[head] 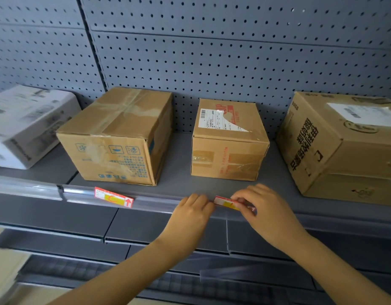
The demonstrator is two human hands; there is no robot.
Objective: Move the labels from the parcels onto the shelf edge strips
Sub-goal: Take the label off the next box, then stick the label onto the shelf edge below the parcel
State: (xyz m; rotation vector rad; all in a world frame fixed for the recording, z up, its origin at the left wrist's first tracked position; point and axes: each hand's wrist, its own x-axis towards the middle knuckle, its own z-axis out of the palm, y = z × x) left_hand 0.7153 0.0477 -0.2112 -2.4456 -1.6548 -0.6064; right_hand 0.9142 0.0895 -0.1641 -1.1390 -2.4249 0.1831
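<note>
Both sets of fingers [238, 198] meet on a label [226, 202] at the shelf edge strip [157, 202]. Left of them along the strip sits another label [113, 197]. Behind the fingers on the shelf [179, 172] stands a small parcel [228, 139], with larger parcels to its left [117, 137] and right [344, 146].

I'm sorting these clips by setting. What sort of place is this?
Probably a shop or parcel pick-up stockroom. Grey shelving with a pegboard back, taped parcels standing in a row, and a clear edge strip already holding a red and yellow label.
</note>
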